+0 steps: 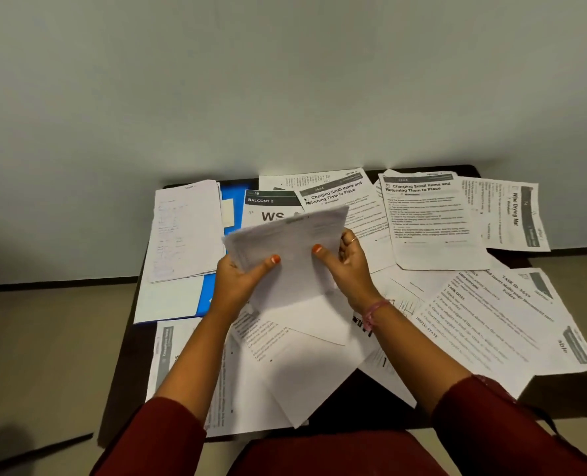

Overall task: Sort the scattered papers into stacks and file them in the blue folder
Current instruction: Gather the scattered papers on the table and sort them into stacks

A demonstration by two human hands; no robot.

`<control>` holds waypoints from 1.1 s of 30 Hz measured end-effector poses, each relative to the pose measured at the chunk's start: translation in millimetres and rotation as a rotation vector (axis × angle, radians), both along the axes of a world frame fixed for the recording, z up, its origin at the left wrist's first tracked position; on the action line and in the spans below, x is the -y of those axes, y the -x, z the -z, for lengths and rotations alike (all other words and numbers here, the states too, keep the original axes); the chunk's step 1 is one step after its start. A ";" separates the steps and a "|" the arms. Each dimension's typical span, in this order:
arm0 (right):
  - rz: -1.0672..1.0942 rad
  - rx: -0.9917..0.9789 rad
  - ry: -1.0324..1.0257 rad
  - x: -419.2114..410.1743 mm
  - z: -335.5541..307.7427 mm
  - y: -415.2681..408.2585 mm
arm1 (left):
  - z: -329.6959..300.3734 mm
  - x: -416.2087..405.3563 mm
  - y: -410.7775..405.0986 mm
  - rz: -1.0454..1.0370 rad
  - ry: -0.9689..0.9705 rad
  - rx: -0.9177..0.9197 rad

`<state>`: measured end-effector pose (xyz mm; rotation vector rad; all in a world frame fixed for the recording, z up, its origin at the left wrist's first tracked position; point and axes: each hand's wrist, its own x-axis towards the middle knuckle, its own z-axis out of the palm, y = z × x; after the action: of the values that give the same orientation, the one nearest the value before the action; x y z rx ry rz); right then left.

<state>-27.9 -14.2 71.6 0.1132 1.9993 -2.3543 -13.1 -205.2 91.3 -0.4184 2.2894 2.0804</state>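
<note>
Dark surface [405,403]: carries the whole spread, pushed against a pale wall.

Scattered papers [491,321]: printed sheets lying overlapped at mixed angles, thickest to the right of and below the hands; two headed "Charging Small Items and Returning Them to Place" at the far middle and right.

Blue folder [205,290]: far left of the surface, long axis running away from the person, mostly buried under a white sheet and a folded handwritten page [185,231]. It lies to the left of the hands; only its right strip and upper corner show.

Held sheaf [292,249]: a few sheets lifted above the middle of the spread, tilted, top edge up to the right.

Left hand [242,280]: grips the sheaf's left edge, thumb on top; nearer the folder.

Right hand [348,261]: grips the right edge, thumb on top.

Judgement: sorting is early; filing will call for a leftward carry, and the folder uncovered first.
</note>
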 end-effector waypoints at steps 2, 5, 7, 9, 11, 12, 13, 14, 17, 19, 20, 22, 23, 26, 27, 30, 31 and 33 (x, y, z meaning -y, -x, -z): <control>0.011 0.004 -0.008 3.5 3.3 -2.8 | 2.3 3.7 -2.6 0.000 -0.011 -0.004; 0.024 0.001 -0.026 6.2 9.2 -5.0 | 5.0 6.5 -3.4 0.022 -0.008 -0.003; 0.017 -0.004 -0.051 6.7 11.7 -5.4 | 5.3 6.2 -3.7 0.038 0.009 0.002; 0.035 -0.002 -0.050 4.5 14.0 -4.0 | 8.3 6.2 -3.8 0.037 0.022 -0.001; 0.078 -0.005 -0.043 0.3 16.8 -3.1 | 15.4 6.6 -3.9 0.021 0.014 0.004; 0.077 -0.007 -0.054 -1.0 18.3 -3.4 | 18.8 5.7 -4.3 0.016 0.008 0.011; 0.055 -0.009 -0.074 -1.3 20.2 -4.8 | 21.9 3.8 -4.9 0.017 0.011 0.025; 0.022 -0.009 -0.100 -0.8 22.0 -6.7 | 24.0 1.3 -5.6 0.026 0.023 0.049; 0.014 0.018 -0.128 -3.1 30.2 -8.3 | 27.7 -3.4 -9.3 0.019 0.021 0.103; 0.067 0.025 -0.121 -8.8 35.0 -6.5 | 29.7 -2.1 -10.9 0.010 0.002 0.109; 0.068 0.031 -0.133 -11.1 37.3 -5.8 | 30.8 -0.5 -11.7 0.017 0.002 0.114; 0.003 0.045 -0.197 -12.0 42.8 -6.5 | 33.5 0.2 -14.7 0.050 0.024 0.142; -0.036 0.052 -0.238 -10.3 45.8 -7.8 | 36.0 -0.1 -16.4 0.062 0.035 0.160; -0.030 0.057 -0.327 -7.2 54.9 -9.9 | 46.3 -1.8 -20.7 0.062 0.040 0.200; -0.010 0.057 -0.340 -7.0 58.0 -9.2 | 50.3 -1.4 -22.1 0.059 0.033 0.210; 0.003 0.087 -0.428 -4.5 62.2 -7.0 | 61.4 -1.0 -25.7 0.059 -0.004 0.242; 0.003 0.097 -0.456 -1.6 63.8 -5.9 | 64.7 -0.3 -25.4 0.059 -0.010 0.248; 0.025 0.112 -0.506 4.9 65.5 -2.0 | 70.1 1.9 -21.5 0.039 -0.013 0.266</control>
<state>-25.9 -19.1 6.1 0.2823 2.4902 -1.7523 8.4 -207.1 21.1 -0.6034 2.1142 1.8899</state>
